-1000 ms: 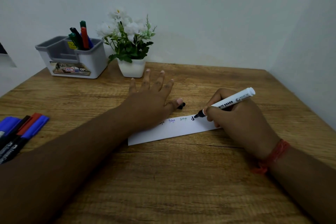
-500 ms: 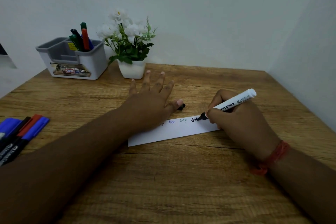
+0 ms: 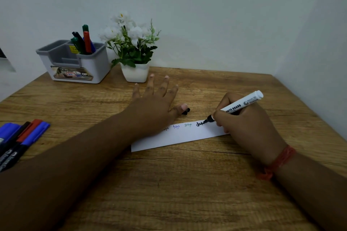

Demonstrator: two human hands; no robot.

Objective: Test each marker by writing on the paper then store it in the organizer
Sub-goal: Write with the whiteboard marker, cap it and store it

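Right hand (image 3: pixel 249 124) lay at the right end of the paper strip (image 3: pixel 180 137), heel on the desk (image 3: pixel 187 193), wrist bent slightly inward, a red thread band (image 3: pixel 279 159) around the wrist. Its fingers were curled round a white board marker (image 3: pixel 239 107), pinching low on the barrel near the black tip. Marker slanted, rear end up and away to the right, tip touching the paper at the end of a thick black scrawl. Three fainter words sat in a row to the left of that scrawl, the leftmost partly hidden under the other hand.

Left hand (image 3: pixel 155 107) pressed flat on the strip's left part, palm down, fingers straight and spread wide, pointing toward the far wall; forearm came in diagonally from the lower left. A small black cap (image 3: pixel 186 111) lay on the desk just beside the thumb tip.

Loose markers (image 3: pixel 22 139) lay at the left desk edge: blue, black, red, blue caps, side by side. Grey-and-white organizer (image 3: pixel 75 62) stood far left at the wall, several markers (image 3: pixel 83 40) upright in its right rear compartment. White potted flowers (image 3: pixel 131 47) just beside it on the right.
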